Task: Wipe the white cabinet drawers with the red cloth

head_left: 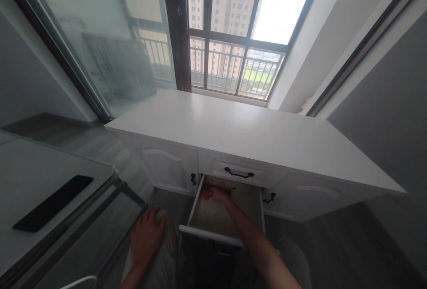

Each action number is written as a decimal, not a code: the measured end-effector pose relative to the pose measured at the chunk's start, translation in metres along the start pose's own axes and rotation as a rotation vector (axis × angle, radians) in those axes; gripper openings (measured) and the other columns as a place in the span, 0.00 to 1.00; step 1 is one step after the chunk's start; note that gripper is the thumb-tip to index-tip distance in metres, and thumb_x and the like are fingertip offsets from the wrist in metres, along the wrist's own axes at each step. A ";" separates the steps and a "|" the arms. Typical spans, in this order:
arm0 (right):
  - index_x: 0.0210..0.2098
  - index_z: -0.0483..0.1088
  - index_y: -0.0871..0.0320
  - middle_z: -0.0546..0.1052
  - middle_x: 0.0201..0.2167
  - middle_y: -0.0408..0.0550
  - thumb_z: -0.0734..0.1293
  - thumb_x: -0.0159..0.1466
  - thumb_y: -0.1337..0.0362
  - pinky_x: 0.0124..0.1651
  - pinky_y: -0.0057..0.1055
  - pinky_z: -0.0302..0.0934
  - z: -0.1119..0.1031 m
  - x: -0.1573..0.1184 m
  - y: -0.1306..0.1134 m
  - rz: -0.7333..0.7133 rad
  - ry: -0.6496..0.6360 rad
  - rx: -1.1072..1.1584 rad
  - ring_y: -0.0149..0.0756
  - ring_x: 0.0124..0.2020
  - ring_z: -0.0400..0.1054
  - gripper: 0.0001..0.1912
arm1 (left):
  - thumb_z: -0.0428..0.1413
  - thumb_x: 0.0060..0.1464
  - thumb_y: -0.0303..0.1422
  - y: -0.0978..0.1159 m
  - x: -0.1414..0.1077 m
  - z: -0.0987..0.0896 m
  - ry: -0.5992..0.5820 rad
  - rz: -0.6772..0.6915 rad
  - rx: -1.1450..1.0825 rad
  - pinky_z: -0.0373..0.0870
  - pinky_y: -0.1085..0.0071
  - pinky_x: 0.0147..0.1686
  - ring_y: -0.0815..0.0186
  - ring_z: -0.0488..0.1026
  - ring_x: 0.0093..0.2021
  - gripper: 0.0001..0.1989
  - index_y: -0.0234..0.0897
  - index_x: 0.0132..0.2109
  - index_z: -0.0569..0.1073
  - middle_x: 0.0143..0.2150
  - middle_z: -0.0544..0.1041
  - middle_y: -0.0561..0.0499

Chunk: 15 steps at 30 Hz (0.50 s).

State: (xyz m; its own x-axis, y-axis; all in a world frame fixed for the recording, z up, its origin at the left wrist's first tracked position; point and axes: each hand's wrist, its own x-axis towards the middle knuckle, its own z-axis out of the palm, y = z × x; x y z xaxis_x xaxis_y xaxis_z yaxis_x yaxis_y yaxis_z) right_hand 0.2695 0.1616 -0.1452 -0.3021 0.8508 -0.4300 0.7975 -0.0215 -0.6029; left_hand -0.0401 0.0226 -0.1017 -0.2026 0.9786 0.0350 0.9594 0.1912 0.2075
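Note:
My right hand reaches down into a pulled-out white drawer, near its back left corner. Its fingers are closed on a small red object, whose kind I cannot make out. Around the fingers lie other reddish and pale items, partly hidden and blurred. A small dark thing lies just right of the hand, and a dark speck shows on the drawer floor. My left hand lies flat and open over my left knee, holding nothing.
The drawer belongs to a long white cabinet with black handles; a shut drawer sits above. At left stands a white-topped unit with a black panel and a frame sticking out. Behind the cabinet are a glass sliding door and windows.

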 end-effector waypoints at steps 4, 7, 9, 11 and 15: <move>0.32 0.81 0.58 0.82 0.32 0.45 0.70 0.58 0.76 0.43 0.30 0.67 0.030 -0.039 0.006 0.021 -0.265 -0.054 0.38 0.35 0.75 0.09 | 0.43 0.72 0.43 -0.001 0.000 0.000 -0.006 -0.002 -0.007 0.72 0.52 0.59 0.45 0.76 0.63 0.27 0.34 0.65 0.75 0.65 0.79 0.38; 0.31 0.80 0.57 0.81 0.31 0.42 0.70 0.63 0.71 0.36 0.28 0.65 0.047 -0.067 0.012 0.017 -0.385 -0.069 0.35 0.31 0.72 0.07 | 0.42 0.72 0.43 0.002 0.000 -0.003 -0.013 -0.011 -0.010 0.72 0.52 0.59 0.45 0.76 0.63 0.28 0.34 0.65 0.75 0.64 0.80 0.37; 0.35 0.81 0.56 0.83 0.35 0.43 0.68 0.67 0.69 0.34 0.28 0.63 0.051 -0.078 0.014 0.011 -0.410 -0.100 0.35 0.32 0.73 0.09 | 0.42 0.72 0.42 0.005 -0.001 -0.006 -0.013 -0.012 -0.012 0.71 0.52 0.59 0.45 0.76 0.62 0.27 0.34 0.65 0.75 0.64 0.80 0.37; 0.39 0.82 0.55 0.84 0.39 0.44 0.67 0.68 0.69 0.34 0.27 0.63 0.051 -0.081 0.013 -0.010 -0.420 -0.170 0.36 0.35 0.75 0.10 | 0.42 0.72 0.42 0.008 -0.001 -0.009 -0.009 -0.007 -0.019 0.71 0.52 0.59 0.46 0.76 0.62 0.27 0.35 0.65 0.75 0.64 0.80 0.38; 0.47 0.84 0.57 0.86 0.46 0.49 0.69 0.68 0.67 0.46 0.31 0.69 0.042 -0.072 0.005 -0.031 -0.341 -0.375 0.43 0.44 0.79 0.11 | 0.42 0.72 0.42 0.009 -0.003 -0.012 0.004 -0.004 -0.041 0.71 0.52 0.59 0.46 0.75 0.62 0.27 0.34 0.65 0.75 0.63 0.80 0.38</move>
State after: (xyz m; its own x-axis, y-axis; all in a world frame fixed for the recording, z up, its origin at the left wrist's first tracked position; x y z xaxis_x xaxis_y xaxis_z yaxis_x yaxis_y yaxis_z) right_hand 0.2736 0.0781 -0.1455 -0.4319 0.6272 -0.6481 0.8993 0.2445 -0.3626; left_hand -0.0329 0.0201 -0.0880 -0.2075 0.9775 0.0380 0.9498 0.1920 0.2471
